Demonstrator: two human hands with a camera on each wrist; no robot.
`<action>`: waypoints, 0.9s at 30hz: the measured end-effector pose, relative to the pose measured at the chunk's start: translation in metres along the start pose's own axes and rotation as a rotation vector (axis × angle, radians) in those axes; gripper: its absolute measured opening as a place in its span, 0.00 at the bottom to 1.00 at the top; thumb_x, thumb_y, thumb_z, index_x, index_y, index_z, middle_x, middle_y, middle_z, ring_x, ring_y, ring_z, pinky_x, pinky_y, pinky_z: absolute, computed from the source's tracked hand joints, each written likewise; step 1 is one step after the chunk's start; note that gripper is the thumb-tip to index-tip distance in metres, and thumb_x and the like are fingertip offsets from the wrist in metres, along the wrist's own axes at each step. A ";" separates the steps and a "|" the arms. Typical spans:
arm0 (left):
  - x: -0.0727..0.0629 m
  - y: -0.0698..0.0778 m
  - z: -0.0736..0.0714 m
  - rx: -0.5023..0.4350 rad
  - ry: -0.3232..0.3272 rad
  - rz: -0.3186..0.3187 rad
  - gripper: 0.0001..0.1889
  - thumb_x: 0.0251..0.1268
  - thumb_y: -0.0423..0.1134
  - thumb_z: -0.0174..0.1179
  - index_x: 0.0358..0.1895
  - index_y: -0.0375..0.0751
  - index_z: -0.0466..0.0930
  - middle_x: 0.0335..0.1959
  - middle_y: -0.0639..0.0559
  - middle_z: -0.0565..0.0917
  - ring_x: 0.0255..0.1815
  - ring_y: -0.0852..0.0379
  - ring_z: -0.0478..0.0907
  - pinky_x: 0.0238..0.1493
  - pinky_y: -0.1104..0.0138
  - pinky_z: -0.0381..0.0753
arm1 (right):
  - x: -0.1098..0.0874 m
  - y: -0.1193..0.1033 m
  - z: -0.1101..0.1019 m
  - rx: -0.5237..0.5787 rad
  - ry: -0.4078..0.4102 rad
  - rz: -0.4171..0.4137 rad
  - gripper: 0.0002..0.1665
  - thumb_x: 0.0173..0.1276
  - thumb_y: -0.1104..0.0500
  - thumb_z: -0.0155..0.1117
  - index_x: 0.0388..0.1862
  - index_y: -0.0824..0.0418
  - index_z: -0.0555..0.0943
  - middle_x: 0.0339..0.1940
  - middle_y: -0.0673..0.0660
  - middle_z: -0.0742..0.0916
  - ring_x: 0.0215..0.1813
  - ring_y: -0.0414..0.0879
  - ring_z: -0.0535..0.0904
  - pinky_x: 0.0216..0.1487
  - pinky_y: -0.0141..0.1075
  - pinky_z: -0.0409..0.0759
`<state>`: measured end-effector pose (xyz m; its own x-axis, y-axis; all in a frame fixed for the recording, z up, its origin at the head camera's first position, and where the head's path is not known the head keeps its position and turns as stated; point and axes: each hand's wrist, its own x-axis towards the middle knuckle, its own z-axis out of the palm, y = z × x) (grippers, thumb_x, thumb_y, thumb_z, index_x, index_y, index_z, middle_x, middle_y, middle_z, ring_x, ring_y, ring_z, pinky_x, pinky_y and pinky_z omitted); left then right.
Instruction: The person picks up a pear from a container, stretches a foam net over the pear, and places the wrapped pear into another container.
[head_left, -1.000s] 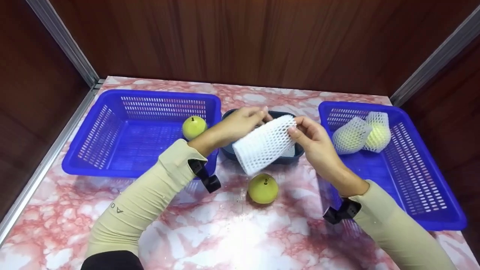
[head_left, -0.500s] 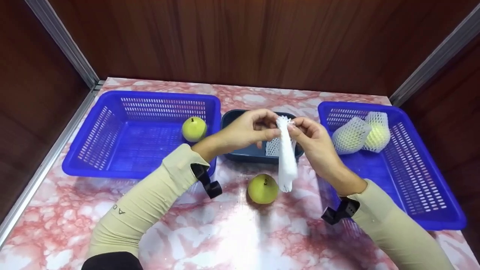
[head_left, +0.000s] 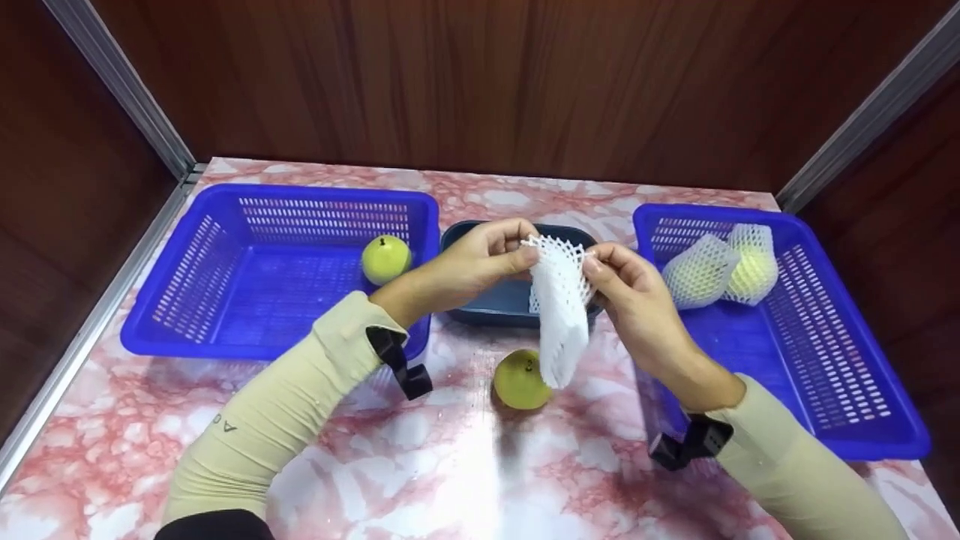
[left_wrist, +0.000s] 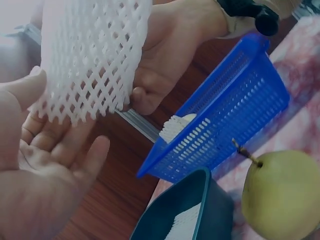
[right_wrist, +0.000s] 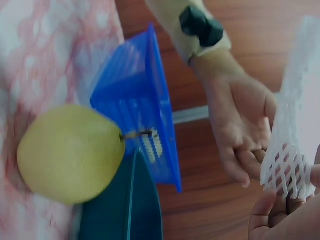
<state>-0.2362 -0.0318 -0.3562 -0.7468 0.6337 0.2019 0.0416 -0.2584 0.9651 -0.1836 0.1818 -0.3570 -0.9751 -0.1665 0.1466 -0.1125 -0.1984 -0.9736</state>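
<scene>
Netting (head_left: 562,322) of soft white foam, a diamond-meshed sleeve, hangs at the centre of the frame, my left hand (head_left: 476,262) and right hand (head_left: 637,304) each pinching its toothed upper rim. Just below centre, a smooth, round pear (head_left: 516,382) sits on the red-veined, marbled table (head_left: 375,465). A slotted blue plastic basket (head_left: 285,289) fills the left.

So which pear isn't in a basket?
The pear on the table, nearest the held net; another sits in the left basket, two netted ones in the right basket.
</scene>
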 end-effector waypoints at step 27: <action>-0.073 -0.050 0.026 0.003 0.371 -0.108 0.10 0.79 0.29 0.49 0.56 0.28 0.69 0.34 0.53 0.79 0.33 0.61 0.77 0.35 0.69 0.82 | -0.055 0.065 0.017 0.094 0.130 0.228 0.11 0.81 0.65 0.46 0.44 0.59 0.78 0.36 0.52 0.84 0.34 0.41 0.78 0.34 0.31 0.78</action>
<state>-0.1665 -0.0467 -0.4146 -0.9364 0.3501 0.0253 -0.0490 -0.2018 0.9782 -0.1338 0.1620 -0.4251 -0.9903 -0.0925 -0.1038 0.1247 -0.2599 -0.9576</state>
